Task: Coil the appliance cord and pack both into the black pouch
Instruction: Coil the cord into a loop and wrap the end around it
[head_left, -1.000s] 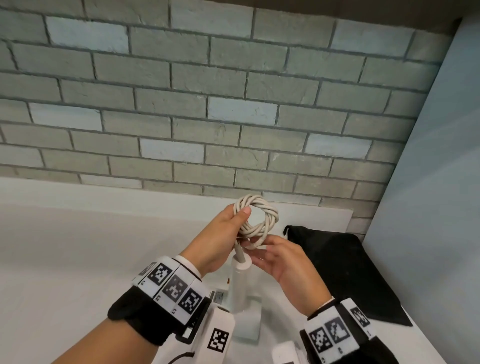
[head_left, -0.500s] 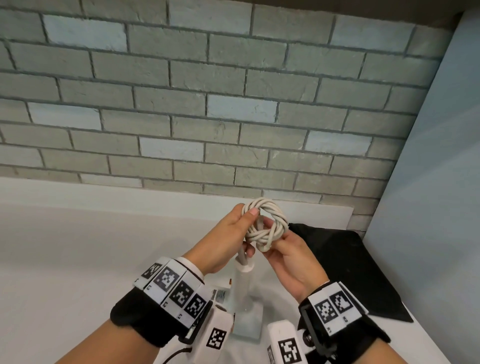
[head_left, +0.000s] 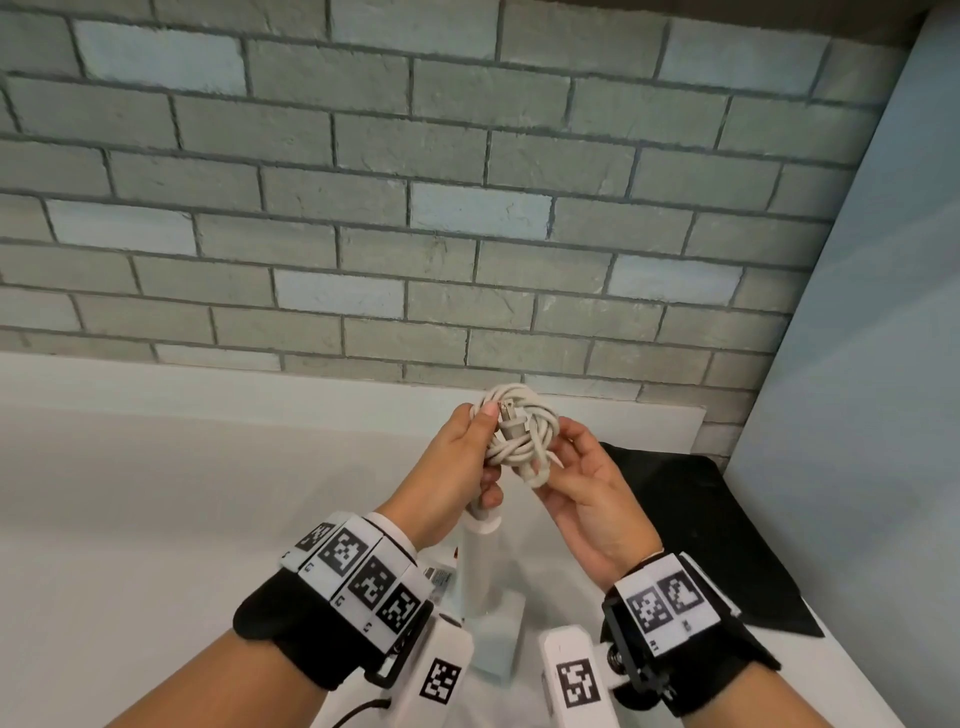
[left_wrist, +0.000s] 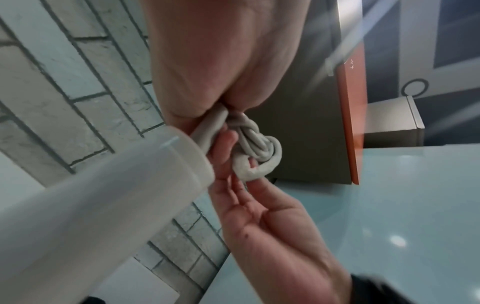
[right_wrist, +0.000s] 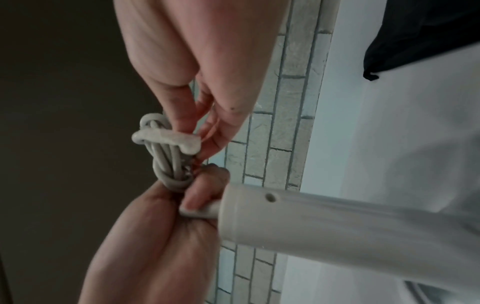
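Note:
The white appliance cord (head_left: 521, 435) is wound into a small tight coil held above the counter, its plug (head_left: 510, 420) lying across the middle of the coil. My left hand (head_left: 480, 452) grips the coil's left side, thumb on top, lower fingers curled at the cord's stiff base. My right hand (head_left: 571, 457) pinches the coil's right side; the right wrist view shows its fingers on the plug (right_wrist: 168, 138). The white appliance (head_left: 480, 561) hangs below the coil, its handle end (left_wrist: 103, 195) large in the left wrist view. The black pouch (head_left: 701, 530) lies flat to the right.
A grey brick wall (head_left: 415, 208) runs behind the white counter (head_left: 156, 519). A pale blue panel (head_left: 857, 364) closes off the right side just beyond the pouch. The counter stretches away to the left.
My right hand rose from under the coil and closed on its right side. The open ring of cord became a tight bundle with the plug across it. Both hands shifted slightly right.

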